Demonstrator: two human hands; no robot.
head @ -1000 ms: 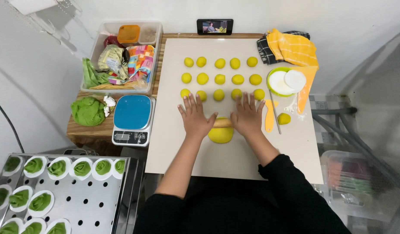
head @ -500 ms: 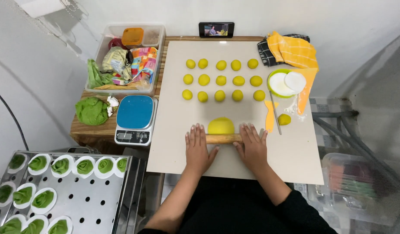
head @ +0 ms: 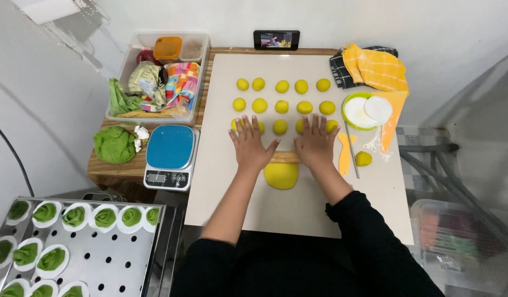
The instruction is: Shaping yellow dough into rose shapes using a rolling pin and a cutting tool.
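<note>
My left hand (head: pixel 251 144) and my right hand (head: pixel 315 142) lie flat, fingers spread, on a wooden rolling pin (head: pixel 284 158) across a beige work mat (head: pixel 298 203). A flattened yellow dough disc (head: pixel 281 175) lies just nearer to me than the pin, between my wrists. Several small yellow dough balls (head: pixel 282 86) sit in rows beyond my fingertips; my fingers partly cover the nearest row.
A blue kitchen scale (head: pixel 169 155) and a lump of green dough (head: pixel 114 144) are on the left. A clear bin (head: pixel 161 77) of supplies stands behind them. A green-rimmed bowl (head: pixel 359 111), orange scraper (head: pixel 344 154) and yellow cloth (head: pixel 375 69) lie right. A perforated steel tray (head: pixel 100 258) holds green dumplings. A phone (head: pixel 276 39) stands at the back.
Both hands rolled the pin toward me and then away again, toward the dough balls. The yellow dough piece now lies flatter and on my side of the pin.
</note>
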